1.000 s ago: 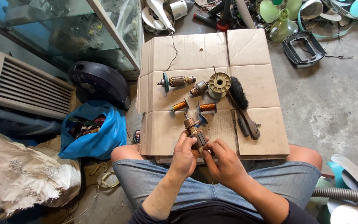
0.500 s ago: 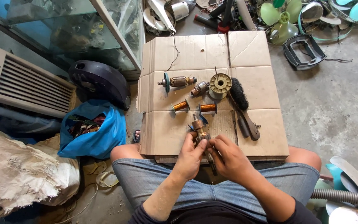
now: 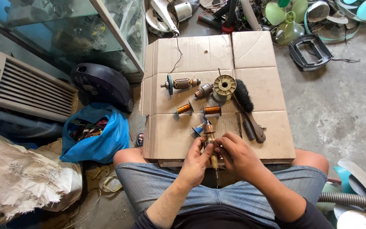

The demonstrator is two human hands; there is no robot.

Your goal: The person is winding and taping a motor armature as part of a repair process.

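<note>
Both hands' (image 3: 217,157) grip on armature (image 3: 209,135)

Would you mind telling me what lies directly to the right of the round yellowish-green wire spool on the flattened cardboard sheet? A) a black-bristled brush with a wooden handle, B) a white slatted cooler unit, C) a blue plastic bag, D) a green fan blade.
A: the black-bristled brush with a wooden handle lies just right of the round yellowish-green wire spool on the flattened cardboard sheet.
</note>
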